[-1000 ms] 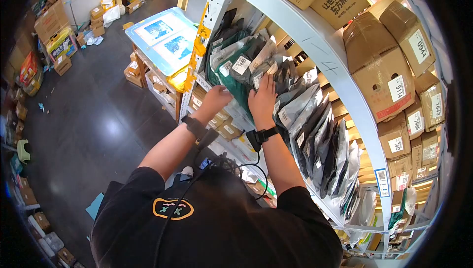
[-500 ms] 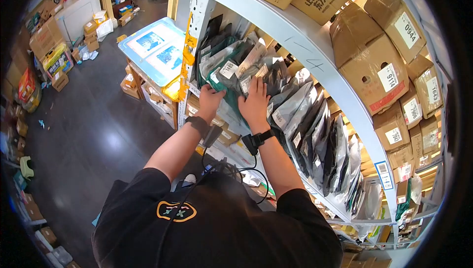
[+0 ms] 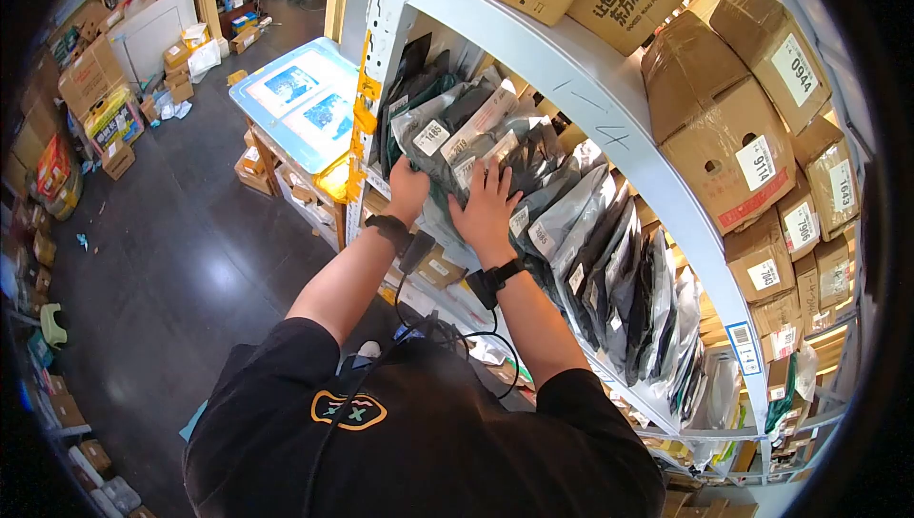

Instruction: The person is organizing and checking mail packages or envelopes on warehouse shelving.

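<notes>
A row of plastic mailer bags stands upright on the shelf, several with white number labels. My left hand (image 3: pixel 408 190) is closed at the lower edge of the grey mailer bag (image 3: pixel 412 126) labelled 1485; its fingertips are partly hidden. Just right of it, my right hand (image 3: pixel 484 213) lies with spread fingers against the neighbouring bags, below a white label (image 3: pixel 501 147). Dark straps with small black devices sit on both wrists.
A metal shelf beam (image 3: pixel 571 66) arches above the bags. Taped cardboard boxes (image 3: pixel 733 151) fill the upper level. Beyond the yellow-taped post (image 3: pixel 365 109) is a low table (image 3: pixel 286 104) with printed sheets. Cartons (image 3: pixel 90 75) line the left wall.
The bag labelled 1485 has tipped toward me and left, covering the green bag seen between my hands. My left hand has closed lower down; my right hand has shifted slightly down and spread its fingers.
</notes>
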`<action>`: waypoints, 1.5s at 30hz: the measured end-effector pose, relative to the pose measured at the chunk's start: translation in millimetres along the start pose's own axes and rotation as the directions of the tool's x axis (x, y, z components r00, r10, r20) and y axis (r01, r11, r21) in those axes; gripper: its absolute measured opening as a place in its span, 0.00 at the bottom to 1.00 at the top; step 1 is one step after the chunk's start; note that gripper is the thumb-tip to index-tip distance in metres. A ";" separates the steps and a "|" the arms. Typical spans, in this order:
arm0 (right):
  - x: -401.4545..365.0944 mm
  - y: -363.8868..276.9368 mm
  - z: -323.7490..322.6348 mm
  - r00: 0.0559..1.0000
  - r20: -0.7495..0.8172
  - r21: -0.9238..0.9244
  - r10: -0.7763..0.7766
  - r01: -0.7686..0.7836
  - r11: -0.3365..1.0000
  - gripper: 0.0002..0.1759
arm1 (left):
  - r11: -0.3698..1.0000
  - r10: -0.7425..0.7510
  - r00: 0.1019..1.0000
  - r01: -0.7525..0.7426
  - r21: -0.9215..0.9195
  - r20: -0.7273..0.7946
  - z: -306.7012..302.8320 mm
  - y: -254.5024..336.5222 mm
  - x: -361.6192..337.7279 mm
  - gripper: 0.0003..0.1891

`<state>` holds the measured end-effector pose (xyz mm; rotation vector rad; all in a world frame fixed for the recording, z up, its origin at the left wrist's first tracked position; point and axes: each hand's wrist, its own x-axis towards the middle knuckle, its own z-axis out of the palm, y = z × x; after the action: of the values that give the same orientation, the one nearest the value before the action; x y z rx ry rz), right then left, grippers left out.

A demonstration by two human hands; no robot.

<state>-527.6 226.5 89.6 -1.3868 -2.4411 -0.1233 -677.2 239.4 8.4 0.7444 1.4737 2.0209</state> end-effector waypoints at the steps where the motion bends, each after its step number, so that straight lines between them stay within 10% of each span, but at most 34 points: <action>1: 0.1 0.4 2.2 1.000 -0.011 0.001 -0.006 0.006 1.000 0.47 | 0.994 0.018 1.000 -0.019 -0.105 -0.016 1.6 1.5 -0.5 0.18; 16: -6.8 0.0 13.5 0.999 -0.041 -0.146 -0.030 0.024 0.989 0.46 | 0.969 0.229 0.962 -0.240 -0.063 -0.150 0.3 8.9 5.0 0.13; 22: -8.6 2.7 15.2 0.994 -0.088 -0.154 -0.061 0.047 0.987 0.44 | 0.905 0.085 0.996 -0.073 0.418 -0.010 -30.7 27.7 7.6 0.08; 25: -7.2 3.2 11.0 0.996 -0.066 -0.129 -0.059 0.050 0.990 0.42 | 0.907 0.226 0.959 -0.142 0.396 -0.173 -31.4 43.6 -12.7 0.10; 29: -3.2 4.1 -7.2 0.999 -0.029 0.106 -0.028 0.031 0.994 0.42 | 0.892 -0.183 0.961 0.252 -0.376 0.210 -21.1 46.8 -42.9 0.17; 40: 13.0 16.3 -5.7 0.991 -0.115 0.215 -0.065 0.089 0.973 0.37 | 0.990 0.062 0.972 -0.088 0.108 0.225 19.4 33.8 -27.3 0.22; 45: 19.5 28.6 3.1 0.979 -0.192 0.268 -0.071 0.122 0.956 0.34 | 0.996 0.081 0.951 -0.066 -0.061 0.298 36.4 51.4 -28.5 0.22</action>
<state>-513.3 258.1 90.6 -1.0861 -2.2721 0.0674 -636.4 230.2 63.4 1.0477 1.2319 1.8896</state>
